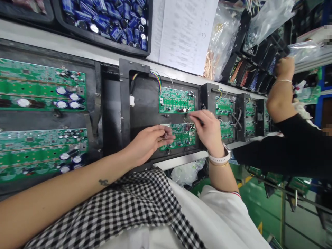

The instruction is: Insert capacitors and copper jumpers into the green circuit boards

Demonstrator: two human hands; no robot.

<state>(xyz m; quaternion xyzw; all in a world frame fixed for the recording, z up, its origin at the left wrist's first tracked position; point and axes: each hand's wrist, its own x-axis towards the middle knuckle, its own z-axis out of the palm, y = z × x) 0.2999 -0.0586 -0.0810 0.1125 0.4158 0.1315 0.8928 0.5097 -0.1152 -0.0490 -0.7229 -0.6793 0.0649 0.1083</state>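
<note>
Fingertips of right hand [207, 129] pinch a small part, too small to identify, at the gap between upper board [176, 100] and lower board [181, 135], centre frame. Left hand [147, 141] lies on lower board's left edge, fingers pressed together and curled round something dark; what it holds, cannot tell. Looks like component insertion, mid-step, on boards seated in a black fixture [124, 103]. Next move likely calls for lining leads up with holes and pressing straight down, a fine, steady push.

Boards: flat green rectangles, glossy, studded with tiny parts; coloured wires loop in at upper board's top. Bin [103, 36] upper left holds blue cylindrical capacitors with silver tops. White paper sheet [181, 31] top centre, crinkly clear bags [223, 38] beside it. Larger boards [41, 90] at left. Co-worker's hand [284, 67] reaches bins at upper right.
</note>
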